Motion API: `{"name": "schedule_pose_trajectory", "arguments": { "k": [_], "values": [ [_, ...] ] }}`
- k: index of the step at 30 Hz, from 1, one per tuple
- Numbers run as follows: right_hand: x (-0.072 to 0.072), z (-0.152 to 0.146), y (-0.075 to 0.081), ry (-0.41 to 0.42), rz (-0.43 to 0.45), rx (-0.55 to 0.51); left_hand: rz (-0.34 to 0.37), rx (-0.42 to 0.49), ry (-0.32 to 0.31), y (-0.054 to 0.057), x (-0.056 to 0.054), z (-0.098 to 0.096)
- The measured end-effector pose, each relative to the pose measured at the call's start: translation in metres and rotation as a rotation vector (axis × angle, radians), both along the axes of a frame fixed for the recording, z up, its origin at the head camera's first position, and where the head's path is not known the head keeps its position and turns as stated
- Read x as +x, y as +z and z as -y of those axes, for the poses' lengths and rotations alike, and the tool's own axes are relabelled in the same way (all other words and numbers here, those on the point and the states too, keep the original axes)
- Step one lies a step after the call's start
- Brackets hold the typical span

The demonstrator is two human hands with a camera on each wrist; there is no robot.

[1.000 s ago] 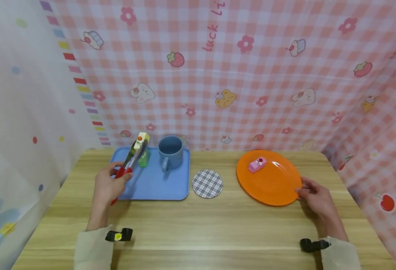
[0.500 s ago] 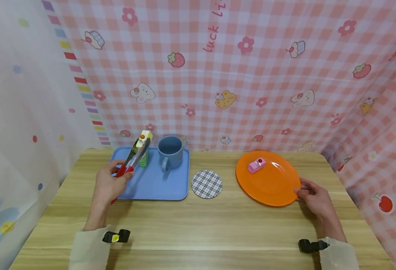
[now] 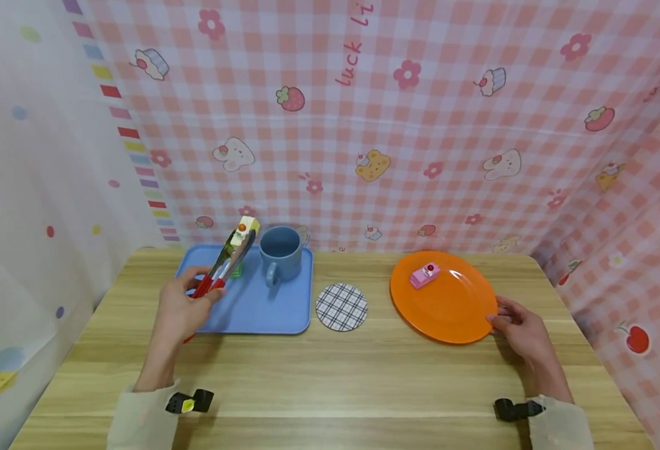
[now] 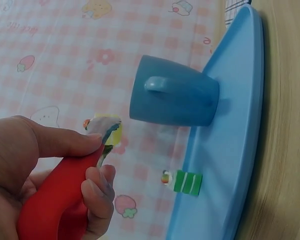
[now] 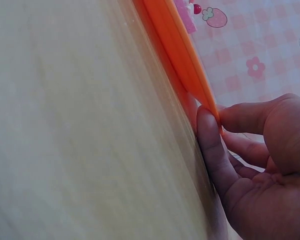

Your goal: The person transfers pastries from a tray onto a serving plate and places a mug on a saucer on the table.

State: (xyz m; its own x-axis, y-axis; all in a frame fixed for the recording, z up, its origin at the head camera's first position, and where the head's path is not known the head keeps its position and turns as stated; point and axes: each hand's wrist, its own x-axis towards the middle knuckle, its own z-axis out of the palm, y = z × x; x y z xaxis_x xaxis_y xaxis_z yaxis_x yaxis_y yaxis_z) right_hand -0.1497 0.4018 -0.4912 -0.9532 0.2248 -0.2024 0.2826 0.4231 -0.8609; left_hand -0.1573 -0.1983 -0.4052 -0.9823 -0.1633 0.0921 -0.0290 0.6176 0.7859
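Note:
My left hand (image 3: pixel 180 312) grips red-handled tongs (image 3: pixel 210 284). Pinched at their tips is a small yellow cake slice (image 3: pixel 247 226) with white topping and an orange dot, raised above the blue tray (image 3: pixel 265 315). A green striped cake slice (image 4: pixel 188 183) stands on that tray, mostly behind the tongs in the head view. On the right, my right hand (image 3: pixel 527 334) pinches the rim of an orange plate (image 3: pixel 456 312), thumb and fingers on opposite faces in the right wrist view. A pink cake slice (image 3: pixel 424 275) lies on the plate's far left part.
A blue-grey mug (image 3: pixel 282 255) stands on the tray, close to the right of the raised slice. Between tray and plate lies a round checked coaster (image 3: pixel 341 307). A pink checked cloth (image 3: pixel 330 137) hangs behind the wooden table (image 3: pixel 330 387).
The tongs and the yellow cake slice have shifted slightly right, nearer the mug, and now hide more of the green slice. My right hand stays on the plate's rim.

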Motion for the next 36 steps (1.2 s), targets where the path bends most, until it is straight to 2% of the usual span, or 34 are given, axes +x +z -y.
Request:
{"name": "schedule_pose_trajectory", "arguments": {
  "k": [16, 25, 36],
  "values": [
    [0.0, 0.001, 0.0, -0.004, 0.006, 0.008, -0.012, -0.038, -0.04, 0.006, 0.004, -0.011],
    [-0.001, 0.0, 0.0, -0.006, 0.014, 0.003, 0.002, -0.02, -0.078, 0.009, 0.005, -0.019],
    [-0.001, -0.001, 0.0, 0.0, 0.011, 0.0, -0.017, -0.025, -0.102, 0.01, 0.006, -0.027]
  ]
}}
